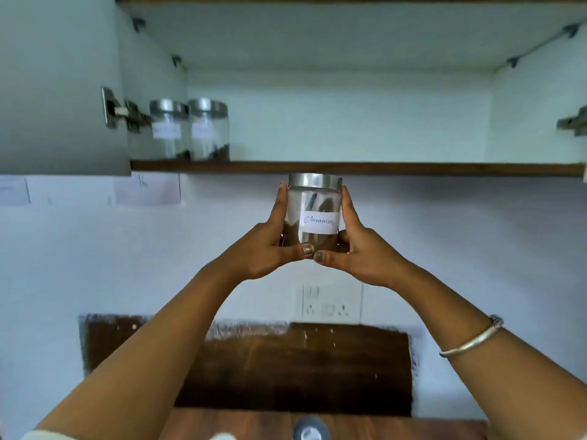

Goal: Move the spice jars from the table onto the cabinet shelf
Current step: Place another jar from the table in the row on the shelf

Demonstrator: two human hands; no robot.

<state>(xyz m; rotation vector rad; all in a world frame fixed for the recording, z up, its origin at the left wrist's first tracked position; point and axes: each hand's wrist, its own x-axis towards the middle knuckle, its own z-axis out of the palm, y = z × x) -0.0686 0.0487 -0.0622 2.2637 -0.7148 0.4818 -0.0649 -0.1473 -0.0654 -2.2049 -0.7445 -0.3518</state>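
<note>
A clear glass jar with a metal lid and a white label reading "Cinnamon" [314,214] is held up in the air, its lid just under the front edge of the cabinet shelf [381,168]. My left hand [270,239] clasps its left side and my right hand [355,246] its right side, thumbs under the base. Two similar labelled jars [190,131] stand side by side at the far left of the shelf. The silver lid of another jar [310,428] shows on the wooden table [238,423] at the bottom edge.
The open cabinet door [57,90] hangs at the left with its hinges [124,112]. A wall socket [330,301] sits below the held jar. A dark wooden panel [286,369] backs the table. The shelf right of the two jars is bare.
</note>
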